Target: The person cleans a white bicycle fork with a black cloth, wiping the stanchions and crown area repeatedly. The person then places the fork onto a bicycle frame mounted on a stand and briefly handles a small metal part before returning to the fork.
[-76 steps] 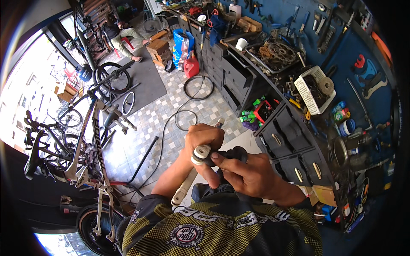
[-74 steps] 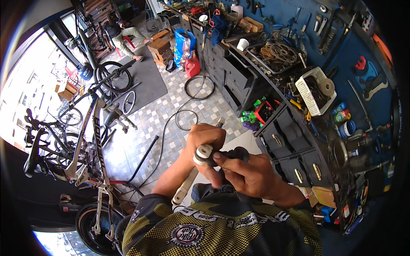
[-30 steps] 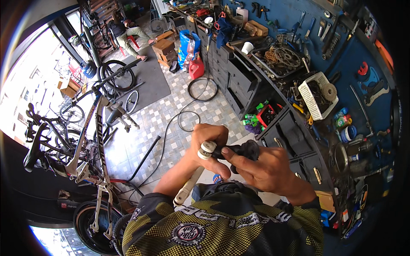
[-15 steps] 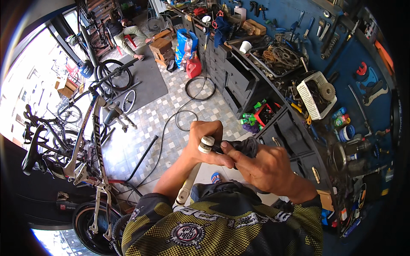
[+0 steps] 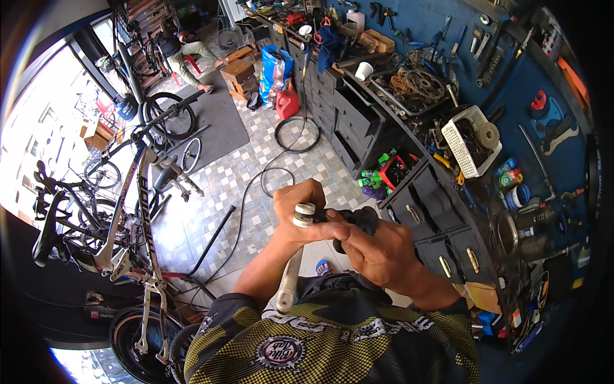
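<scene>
One pale bar [image 5: 291, 276] stands more upright than half a second ago, so the handling seems to turn it. The left hand [image 5: 291, 202] closes round its top; the right hand [image 5: 384, 253] grips one black cloth [image 5: 363, 220], just right of this bar. Farther, right of the bar, is one white basket [image 5: 456, 150]; beyond, straight ahead, one red can [image 5: 287, 105].

Pale bar [image 5: 291, 276] partly hidden by hands [image 5: 295, 208] [image 5: 378, 253], black item [image 5: 366, 219] too covered to identify, shirt [image 5: 358, 349] cropped below
</scene>
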The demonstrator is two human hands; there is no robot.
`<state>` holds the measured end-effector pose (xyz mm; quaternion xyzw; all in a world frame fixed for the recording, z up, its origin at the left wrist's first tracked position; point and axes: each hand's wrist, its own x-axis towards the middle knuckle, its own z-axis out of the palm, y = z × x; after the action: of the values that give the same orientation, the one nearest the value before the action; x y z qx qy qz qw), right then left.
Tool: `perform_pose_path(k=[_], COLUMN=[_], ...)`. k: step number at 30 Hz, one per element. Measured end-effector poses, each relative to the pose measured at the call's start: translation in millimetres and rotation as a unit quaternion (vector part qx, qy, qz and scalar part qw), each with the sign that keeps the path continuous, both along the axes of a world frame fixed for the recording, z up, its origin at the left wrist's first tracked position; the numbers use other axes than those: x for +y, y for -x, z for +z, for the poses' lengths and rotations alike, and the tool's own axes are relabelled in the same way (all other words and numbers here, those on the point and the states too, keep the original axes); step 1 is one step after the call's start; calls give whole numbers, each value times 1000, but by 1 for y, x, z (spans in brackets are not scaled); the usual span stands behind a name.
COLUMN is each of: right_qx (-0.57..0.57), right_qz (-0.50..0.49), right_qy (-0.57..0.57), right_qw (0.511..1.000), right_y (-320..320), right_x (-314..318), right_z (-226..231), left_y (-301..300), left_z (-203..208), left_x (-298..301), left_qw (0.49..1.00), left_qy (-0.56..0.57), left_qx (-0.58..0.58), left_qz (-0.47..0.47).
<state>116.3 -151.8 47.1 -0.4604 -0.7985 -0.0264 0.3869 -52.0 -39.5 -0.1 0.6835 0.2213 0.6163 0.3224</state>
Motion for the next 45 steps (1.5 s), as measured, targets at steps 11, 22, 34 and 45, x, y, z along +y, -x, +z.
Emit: perform_pose_path(k=[11,22,34,45], right_qx=[15,53,161,70], right_qz=[20,22,-67,20], right_qy=[-5,4,-108,59], right_qw=[1000,998,979,996], right_y=[-5,-21,-72,-35], right_x=[0,2,10,-5], right_z=[-4,-22,24,11], left_y=[3,-3,1,10], left_z=[8,16,8,35], left_x=[-10,-21,-28,-18], left_qw=[992,981,957,937], left_qy=[71,95,157,171], left_qx=[78,165,243,270], left_qz=[-66,-46,-12,-139])
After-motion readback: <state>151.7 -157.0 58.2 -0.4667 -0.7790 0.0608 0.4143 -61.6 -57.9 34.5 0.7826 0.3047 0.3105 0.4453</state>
